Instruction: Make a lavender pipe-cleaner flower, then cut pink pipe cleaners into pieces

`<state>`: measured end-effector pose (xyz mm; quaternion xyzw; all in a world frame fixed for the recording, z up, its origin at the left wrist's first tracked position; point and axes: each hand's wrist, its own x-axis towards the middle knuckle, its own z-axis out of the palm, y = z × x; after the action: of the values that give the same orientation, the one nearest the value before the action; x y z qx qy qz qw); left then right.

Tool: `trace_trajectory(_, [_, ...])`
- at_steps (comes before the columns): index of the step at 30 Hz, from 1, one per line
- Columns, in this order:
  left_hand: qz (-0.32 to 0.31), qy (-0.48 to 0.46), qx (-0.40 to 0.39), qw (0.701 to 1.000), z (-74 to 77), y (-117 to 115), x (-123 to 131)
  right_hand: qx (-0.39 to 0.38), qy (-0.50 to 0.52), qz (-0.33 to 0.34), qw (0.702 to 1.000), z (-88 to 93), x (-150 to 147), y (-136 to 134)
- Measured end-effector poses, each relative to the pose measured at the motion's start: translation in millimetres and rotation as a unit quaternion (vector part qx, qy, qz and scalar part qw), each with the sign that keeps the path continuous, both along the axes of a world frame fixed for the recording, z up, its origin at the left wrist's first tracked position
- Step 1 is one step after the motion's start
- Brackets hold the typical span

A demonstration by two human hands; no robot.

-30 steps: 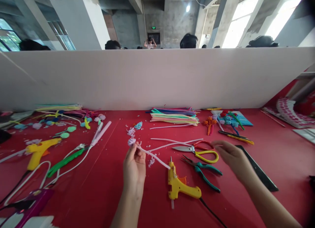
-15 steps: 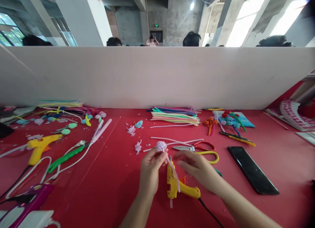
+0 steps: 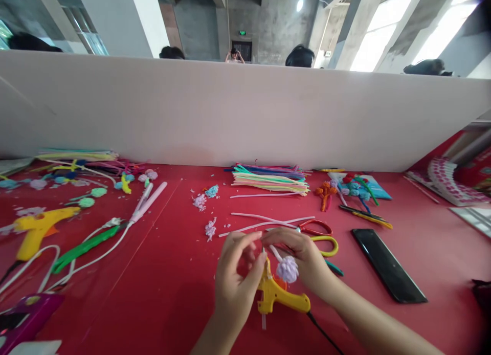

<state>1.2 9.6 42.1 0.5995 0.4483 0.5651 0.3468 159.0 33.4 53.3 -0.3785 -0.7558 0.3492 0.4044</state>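
Note:
Both my hands meet over the red table (image 3: pixel 164 273), just above a yellow glue gun (image 3: pixel 278 293). My right hand (image 3: pixel 303 258) pinches a pale pipe cleaner whose coiled lilac flower head (image 3: pixel 287 269) hangs below the fingers. My left hand (image 3: pixel 236 278) is curled beside it, fingertips at the white stem near the top. Red-and-yellow-handled scissors (image 3: pixel 316 232) and green-handled pliers (image 3: pixel 333 266) lie just behind my right hand.
A stack of coloured pipe cleaners (image 3: pixel 270 179) lies at the back by the white partition (image 3: pixel 245 114). A black phone (image 3: pixel 387 264) sits to the right, finished small flowers (image 3: pixel 355 189) behind it. At left are another yellow glue gun (image 3: pixel 32 229), cables and fluff scraps (image 3: pixel 209 228).
The flower head has flipped from on top, held by my left hand, to hanging down under my right hand. Both hands drew closer together above the glue gun.

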Motion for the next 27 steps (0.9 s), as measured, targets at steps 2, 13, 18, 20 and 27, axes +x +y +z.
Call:
trace_trajectory(2, [0.038, -0.002, -0.03, 0.999, -2.1, 3.6, -0.5, 0.044, -0.038, -0.036, 0.998, 2.8, 10.7, 9.9])
trace_trajectory(13, [0.014, 0.074, -0.133, 0.988, -21.2, 13.2, 5.3, 0.087, -0.337, -0.162, 0.924, -44.8, 46.5, 132.2])
trace_trajectory(18, [-0.022, 0.039, -0.164, 0.985, -33.4, 25.5, 3.3, 0.053, -0.338, -0.176, 0.923, -61.4, 35.3, 148.0])
trace_trajectory(20, [-0.026, 0.031, -0.141, 0.989, -35.5, 27.2, 1.5, 0.048, -0.326, -0.201, 0.922, -58.3, 41.6, 140.3])
trace_trajectory(27, [-0.103, -0.142, -0.203, 0.963, -22.8, 18.2, 14.2, 0.058, -0.246, -0.226, 0.941, -24.0, 30.5, 18.6])
